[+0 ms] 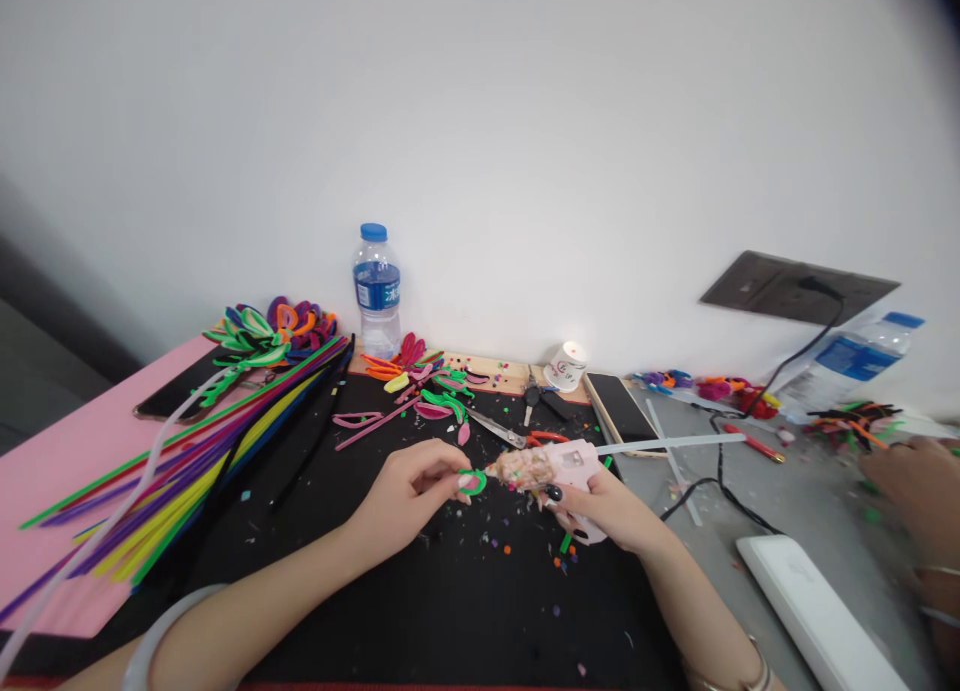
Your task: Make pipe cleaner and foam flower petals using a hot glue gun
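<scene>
Between the fingertips of my left hand (421, 489) is a small green and pink pipe cleaner piece (472, 482), bent into a loop. My right hand (600, 506) wraps round the handle of a pale pink hot glue gun (574, 461), and a clear glue stick (675, 441) sticks out of its back end. The gun's nozzle points left and is right beside the looped piece; whether they touch I cannot tell. Behind my hands lie scissors (499, 431) with red handles and several green and pink shaped pipe cleaners (439, 401).
Long pipe cleaners (202, 471) lie at the left by a phone (184, 386). Water bottles (377, 296) stand by the wall. A paper cup (566, 366), another phone (619, 406), a black cord (721, 471) and a white power strip (814, 611) lie rightward. Another person's hand (911, 486) is far right.
</scene>
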`<state>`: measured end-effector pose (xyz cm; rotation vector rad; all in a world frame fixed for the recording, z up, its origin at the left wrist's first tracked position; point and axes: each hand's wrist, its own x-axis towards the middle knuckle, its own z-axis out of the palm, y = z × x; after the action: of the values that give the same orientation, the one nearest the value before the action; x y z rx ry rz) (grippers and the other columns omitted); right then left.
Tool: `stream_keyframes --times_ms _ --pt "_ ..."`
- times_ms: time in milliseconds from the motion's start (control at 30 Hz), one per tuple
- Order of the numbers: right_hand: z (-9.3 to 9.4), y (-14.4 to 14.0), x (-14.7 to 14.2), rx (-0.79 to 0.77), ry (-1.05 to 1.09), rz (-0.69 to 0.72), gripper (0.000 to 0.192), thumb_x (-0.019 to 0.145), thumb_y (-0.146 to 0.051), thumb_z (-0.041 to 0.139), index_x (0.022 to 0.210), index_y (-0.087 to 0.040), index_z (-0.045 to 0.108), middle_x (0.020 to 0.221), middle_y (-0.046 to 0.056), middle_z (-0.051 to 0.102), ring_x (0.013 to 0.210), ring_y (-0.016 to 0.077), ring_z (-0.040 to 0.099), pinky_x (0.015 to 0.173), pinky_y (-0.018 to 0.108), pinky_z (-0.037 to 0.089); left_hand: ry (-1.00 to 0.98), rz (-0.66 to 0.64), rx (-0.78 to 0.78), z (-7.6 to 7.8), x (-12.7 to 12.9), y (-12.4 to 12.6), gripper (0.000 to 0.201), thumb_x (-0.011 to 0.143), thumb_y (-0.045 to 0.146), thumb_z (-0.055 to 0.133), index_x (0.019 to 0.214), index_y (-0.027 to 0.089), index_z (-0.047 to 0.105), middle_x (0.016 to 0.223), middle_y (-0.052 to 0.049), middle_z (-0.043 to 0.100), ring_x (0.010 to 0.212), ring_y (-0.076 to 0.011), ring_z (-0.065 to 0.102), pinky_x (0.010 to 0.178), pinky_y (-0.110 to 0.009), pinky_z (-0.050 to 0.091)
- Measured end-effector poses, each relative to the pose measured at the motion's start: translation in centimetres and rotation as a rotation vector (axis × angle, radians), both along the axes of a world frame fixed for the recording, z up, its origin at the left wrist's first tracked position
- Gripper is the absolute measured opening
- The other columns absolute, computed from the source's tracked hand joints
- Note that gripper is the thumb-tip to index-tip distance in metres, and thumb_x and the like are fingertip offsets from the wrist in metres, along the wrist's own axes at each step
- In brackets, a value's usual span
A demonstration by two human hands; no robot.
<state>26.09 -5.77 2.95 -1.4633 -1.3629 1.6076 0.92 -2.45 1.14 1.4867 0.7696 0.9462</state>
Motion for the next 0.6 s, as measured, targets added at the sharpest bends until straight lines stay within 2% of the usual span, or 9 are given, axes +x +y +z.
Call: stream_keyframes --times_ms 600 --pt "0.16 -0.05 0.1 0.027 0.057 -0.013 0.043 0.066 -0.04 0.069 0.094 -0.016 0.048 0.048 -0.008 0.049 0.039 0.0048 0.037 0.037 0.016 0.026 0.003 0.02 0.039 0.13 -0.19 0.09 0.01 0.079 0.022 0.058 0.078 0.013 0.059 0.076 -0.002 0.057 0.066 -0.0128 0.06 0.063 -0.026 0.054"
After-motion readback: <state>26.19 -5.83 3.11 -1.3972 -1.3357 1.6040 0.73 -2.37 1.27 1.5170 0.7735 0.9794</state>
